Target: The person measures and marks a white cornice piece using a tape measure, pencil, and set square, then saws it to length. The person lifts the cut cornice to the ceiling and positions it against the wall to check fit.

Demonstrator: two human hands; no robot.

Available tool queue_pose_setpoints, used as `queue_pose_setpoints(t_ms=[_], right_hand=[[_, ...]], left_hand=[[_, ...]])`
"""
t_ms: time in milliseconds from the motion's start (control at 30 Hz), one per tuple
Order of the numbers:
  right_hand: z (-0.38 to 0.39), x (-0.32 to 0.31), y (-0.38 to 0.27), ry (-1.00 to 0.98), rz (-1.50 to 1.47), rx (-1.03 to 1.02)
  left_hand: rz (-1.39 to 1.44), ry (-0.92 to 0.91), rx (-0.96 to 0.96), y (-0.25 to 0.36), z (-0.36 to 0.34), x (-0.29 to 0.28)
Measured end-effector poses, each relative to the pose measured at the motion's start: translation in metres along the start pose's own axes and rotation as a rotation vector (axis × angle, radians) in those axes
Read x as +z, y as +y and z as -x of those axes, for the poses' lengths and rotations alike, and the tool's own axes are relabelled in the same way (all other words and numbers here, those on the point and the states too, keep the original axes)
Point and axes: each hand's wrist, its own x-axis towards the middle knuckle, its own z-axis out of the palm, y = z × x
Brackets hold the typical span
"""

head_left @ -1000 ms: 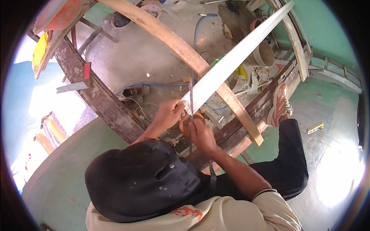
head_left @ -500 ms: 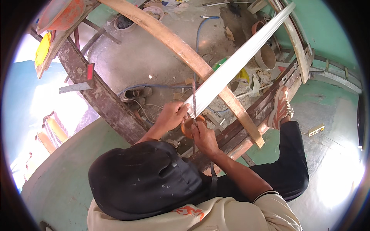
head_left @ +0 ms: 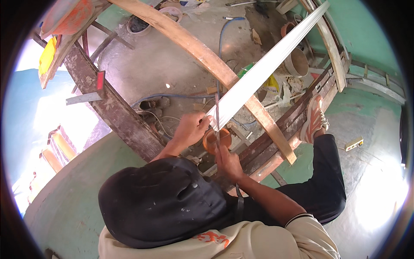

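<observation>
A long white ribbed moulding strip [head_left: 263, 75] slants from my hands up to the far right, lying across a wooden plank. My left hand [head_left: 190, 128] is closed on its near end, fingers pinching the left edge. In my right hand [head_left: 228, 163] is a thin, dark saw blade [head_left: 217, 113], which stretches away from me across the strip's near end. The handle end of the blade is hidden by my fingers. Below the strip's end, an orange bowl [head_left: 211, 140] shows behind the blade.
The light plank [head_left: 185, 41] crosses the gap between two dark scaffold boards [head_left: 116, 108]. A metal square [head_left: 88, 97] rests on the left board. My shoe [head_left: 314, 118] is braced at the right boards. Down on the floor are buckets [head_left: 296, 62], a blue hose [head_left: 221, 39] and debris.
My right hand has drawn back toward me with the saw blade, uncovering more of the orange bowl. My left hand and the white strip stay nearly in place.
</observation>
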Motion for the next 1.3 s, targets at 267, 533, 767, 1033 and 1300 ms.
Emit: queue_pose_setpoints(t_ms=[267, 533, 767, 1033, 1300], right_hand=[[-0.028, -0.007, -0.014, 0.04, -0.037, -0.074], [-0.027, -0.007, -0.011, 0.048, -0.016, -0.07], [-0.039, -0.011, -0.016, 0.012, -0.11, -0.043], [-0.009, -0.005, -0.009, 0.016, -0.052, -0.077], [0.003, 0.01, 0.003, 0.031, 0.007, -0.061]], left_hand=[[0.013, 0.005, -0.026, 0.0, 0.005, -0.002], [-0.036, -0.01, 0.0, 0.002, 0.004, -0.003], [-0.017, 0.018, -0.007, 0.004, 0.002, -0.003], [-0.021, 0.003, 0.01, -0.007, 0.002, 0.003], [0.009, -0.013, 0.0, -0.007, 0.005, 0.002]])
